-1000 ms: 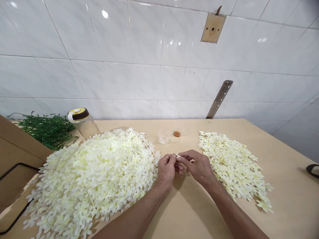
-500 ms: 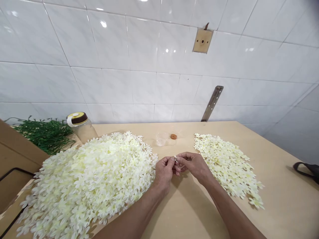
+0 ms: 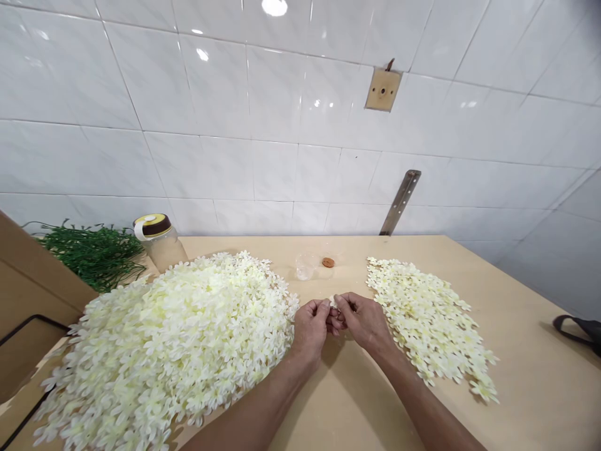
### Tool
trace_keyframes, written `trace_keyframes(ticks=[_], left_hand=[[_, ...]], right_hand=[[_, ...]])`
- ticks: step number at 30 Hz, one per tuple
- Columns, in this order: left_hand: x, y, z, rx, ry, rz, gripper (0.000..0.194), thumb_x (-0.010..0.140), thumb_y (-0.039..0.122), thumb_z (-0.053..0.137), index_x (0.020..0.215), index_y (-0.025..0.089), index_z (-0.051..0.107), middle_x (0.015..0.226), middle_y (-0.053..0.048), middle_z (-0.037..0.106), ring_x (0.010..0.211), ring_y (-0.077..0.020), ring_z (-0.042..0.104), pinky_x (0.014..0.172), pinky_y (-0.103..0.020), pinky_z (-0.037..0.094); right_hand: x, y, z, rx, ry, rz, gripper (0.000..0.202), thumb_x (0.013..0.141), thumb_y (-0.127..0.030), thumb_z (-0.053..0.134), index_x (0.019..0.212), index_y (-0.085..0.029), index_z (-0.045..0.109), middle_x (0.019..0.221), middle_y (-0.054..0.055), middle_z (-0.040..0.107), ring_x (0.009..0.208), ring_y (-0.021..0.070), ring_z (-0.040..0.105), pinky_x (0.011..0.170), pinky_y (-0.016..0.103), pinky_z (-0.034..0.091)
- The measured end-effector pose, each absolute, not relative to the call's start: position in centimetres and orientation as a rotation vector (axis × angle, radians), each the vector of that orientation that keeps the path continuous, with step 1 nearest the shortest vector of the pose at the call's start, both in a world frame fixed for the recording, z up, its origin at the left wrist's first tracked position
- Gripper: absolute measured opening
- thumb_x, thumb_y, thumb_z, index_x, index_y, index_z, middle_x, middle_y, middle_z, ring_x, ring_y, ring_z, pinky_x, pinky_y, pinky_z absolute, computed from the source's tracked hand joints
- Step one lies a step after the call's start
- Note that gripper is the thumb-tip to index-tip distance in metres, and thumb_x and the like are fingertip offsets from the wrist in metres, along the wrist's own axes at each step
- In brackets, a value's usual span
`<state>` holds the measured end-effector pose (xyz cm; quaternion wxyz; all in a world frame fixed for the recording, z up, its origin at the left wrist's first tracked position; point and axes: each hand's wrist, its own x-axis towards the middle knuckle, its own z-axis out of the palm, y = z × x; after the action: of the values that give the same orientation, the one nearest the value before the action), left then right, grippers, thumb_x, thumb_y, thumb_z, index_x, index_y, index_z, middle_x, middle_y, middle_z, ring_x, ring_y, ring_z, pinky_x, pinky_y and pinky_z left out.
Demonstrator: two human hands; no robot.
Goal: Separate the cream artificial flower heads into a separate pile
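My left hand (image 3: pixel 312 322) and my right hand (image 3: pixel 362 316) meet above the table between two heaps of flowers. Thumb and fingers of both are pinched on one small white artificial flower (image 3: pixel 333 302), mostly covered by the fingertips. Left of my hands rises a large mound of cream-white artificial flowers (image 3: pixel 188 338). To the right a flatter spread of similar flowers (image 3: pixel 429 316) lies on the table. Just beyond my fingers are a clear plastic container (image 3: pixel 305 266) and a small round brown piece (image 3: pixel 328 262).
A clear bottle with a brown and yellow lid (image 3: pixel 162 244) stands behind the mound, beside green artificial stems (image 3: pixel 91 250). A cardboard box (image 3: pixel 37 300) is at the left edge. A black strap (image 3: pixel 580 332) lies at the table's right. A tiled wall (image 3: pixel 272 169) closes off the back.
My fingers have shifted slightly on the small white flower, the right hand's grip turning a little. The whole view has tilted up slightly; the heaps look unchanged.
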<state>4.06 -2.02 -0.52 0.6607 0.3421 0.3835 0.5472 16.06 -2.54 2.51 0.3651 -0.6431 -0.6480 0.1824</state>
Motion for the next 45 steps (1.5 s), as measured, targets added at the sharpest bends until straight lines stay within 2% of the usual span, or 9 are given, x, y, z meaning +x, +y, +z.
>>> trace_keyframes(ticks=[5, 10, 18, 26, 33, 38, 41, 45], left_hand=[[4.0, -2.0, -0.8, 0.791, 0.908, 1.232, 0.031, 0.075, 0.045, 0.069, 0.073, 0.015, 0.061, 0.057, -0.003, 0.063, 0.047, -0.0128, 0.056, 0.046, -0.024, 0.046], [4.1, -1.9, -1.1, 0.84, 0.942, 1.271, 0.029, 0.077, 0.043, 0.066, 0.071, 0.016, 0.059, 0.054, 0.0, 0.06, 0.043, -0.0111, 0.052, 0.045, -0.024, 0.044], [4.1, -2.3, -0.6, 0.858, 0.924, 1.258, 0.029, 0.079, 0.043, 0.065, 0.07, 0.017, 0.057, 0.054, 0.0, 0.06, 0.043, -0.0111, 0.052, 0.044, -0.024, 0.043], [4.0, -2.1, -0.6, 0.856, 0.93, 1.262, 0.032, 0.077, 0.046, 0.066, 0.068, 0.017, 0.056, 0.051, 0.001, 0.058, 0.04, -0.0102, 0.05, 0.043, -0.023, 0.041], [4.1, -2.1, -0.8, 0.878, 0.939, 1.275, 0.029, 0.079, 0.044, 0.064, 0.069, 0.018, 0.055, 0.05, 0.001, 0.058, 0.04, -0.0107, 0.051, 0.043, -0.023, 0.041], [4.0, -2.1, -0.7, 0.859, 0.946, 1.28, 0.032, 0.078, 0.047, 0.066, 0.07, 0.018, 0.055, 0.049, 0.001, 0.059, 0.04, -0.0108, 0.05, 0.043, -0.023, 0.041], [4.0, -2.0, -0.8, 0.863, 0.952, 1.279, 0.034, 0.078, 0.049, 0.066, 0.071, 0.017, 0.056, 0.05, 0.001, 0.059, 0.04, -0.0107, 0.051, 0.043, -0.023, 0.041], [4.1, -1.9, -1.1, 0.872, 0.967, 1.277, 0.034, 0.079, 0.049, 0.064, 0.072, 0.017, 0.055, 0.05, 0.001, 0.059, 0.039, -0.0105, 0.05, 0.043, -0.023, 0.041]], right_hand=[[15.9, -2.8, 2.9, -1.654, -1.664, 0.467, 0.042, 0.091, -0.05, 0.047, 0.064, -0.022, 0.065, 0.057, 0.002, 0.068, 0.055, 0.019, 0.063, 0.056, 0.027, 0.044], [15.6, -2.8, 2.8, -1.65, -1.665, 0.529, 0.044, 0.09, -0.049, 0.047, 0.059, -0.022, 0.061, 0.057, 0.002, 0.068, 0.056, 0.0194, 0.064, 0.056, 0.027, 0.044], [15.9, -2.5, 2.7, -1.729, -1.568, 0.51, 0.049, 0.087, -0.053, 0.05, 0.051, -0.021, 0.055, 0.045, 0.001, 0.06, 0.045, 0.0163, 0.056, 0.049, 0.026, 0.041], [16.5, -1.9, 1.7, -1.547, -1.418, 0.812, 0.037, 0.079, -0.054, 0.06, 0.074, -0.018, 0.07, 0.063, 0.002, 0.069, 0.052, 0.0172, 0.063, 0.052, 0.027, 0.051], [16.3, -2.2, 2.6, -1.597, -1.43, 0.786, 0.039, 0.082, -0.054, 0.057, 0.064, -0.019, 0.06, 0.053, -0.001, 0.061, 0.046, 0.0167, 0.061, 0.048, 0.026, 0.048], [16.7, -2.0, 2.2, -1.485, -1.335, 0.965, 0.045, 0.082, -0.061, 0.055, 0.066, -0.019, 0.058, 0.058, 0.0, 0.062, 0.048, 0.0169, 0.061, 0.051, 0.028, 0.05], [16.9, -1.8, 2.0, -1.413, -1.24, 1.086, 0.048, 0.08, -0.065, 0.057, 0.066, -0.018, 0.058, 0.057, -0.001, 0.058, 0.049, 0.0143, 0.055, 0.05, 0.027, 0.049], [17.1, -1.8, 2.5, -1.291, -1.053, 1.264, 0.049, 0.073, -0.063, 0.067, 0.063, -0.017, 0.055, 0.058, -0.003, 0.053, 0.047, 0.0089, 0.044, 0.044, 0.022, 0.041]])
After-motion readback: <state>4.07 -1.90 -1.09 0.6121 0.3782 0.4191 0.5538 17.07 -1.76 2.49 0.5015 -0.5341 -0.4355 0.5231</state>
